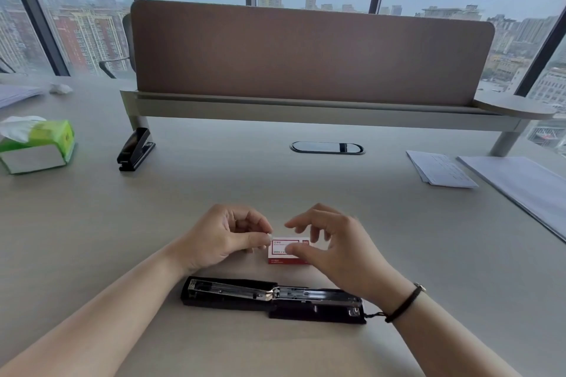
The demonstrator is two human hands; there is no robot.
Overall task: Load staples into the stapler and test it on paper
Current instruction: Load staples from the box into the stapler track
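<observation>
A black stapler (272,298) lies flat on the desk near me, swung fully apart so its metal staple channel faces up. Just beyond it sits a small red and white staple box (289,251). My left hand (226,236) pinches a small silvery piece, apparently a strip of staples (269,237), between thumb and forefinger at the box's left end. My right hand (333,242) hovers over the box's right side with fingers loosely curled, thumb resting on the box. Sheets of white paper (441,168) lie at the far right.
A second black stapler or hole punch (134,148) stands at the back left beside a green tissue pack (39,144). A larger paper stack (526,187) lies at the right edge. A brown divider screen (306,55) and cable port (327,147) run along the back.
</observation>
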